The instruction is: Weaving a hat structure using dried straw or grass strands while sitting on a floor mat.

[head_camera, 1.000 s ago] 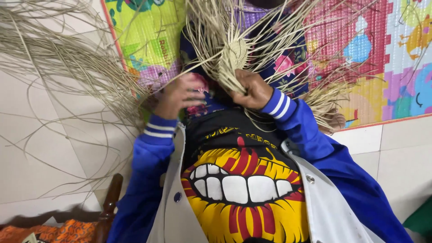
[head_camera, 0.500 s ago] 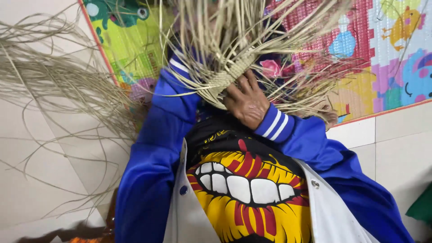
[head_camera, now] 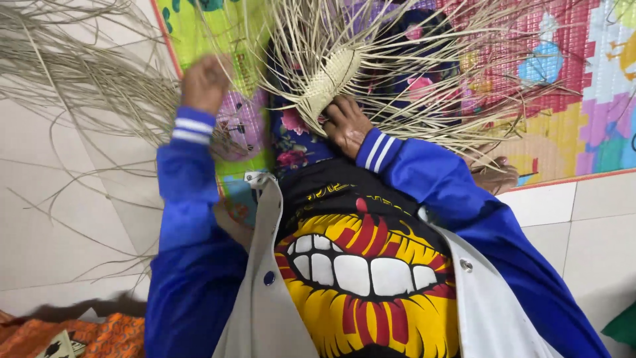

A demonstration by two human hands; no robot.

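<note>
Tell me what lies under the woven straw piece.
Under the woven straw piece, the right hand grips it above floral fabric and a colourful mat. Loose strands cover the rest.

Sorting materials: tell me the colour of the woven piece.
Pale straw-tan, seen in the head view: the woven piece, held by the right hand.

Pale straw-coloured woven piece (head_camera: 329,83); blue sleeves (head_camera: 189,172) with white-striped cuffs; black shirt (head_camera: 361,265) printed yellow, red, white teeth; multicoloured patchwork mat (head_camera: 563,79); white floor tiles (head_camera: 53,219)
</note>
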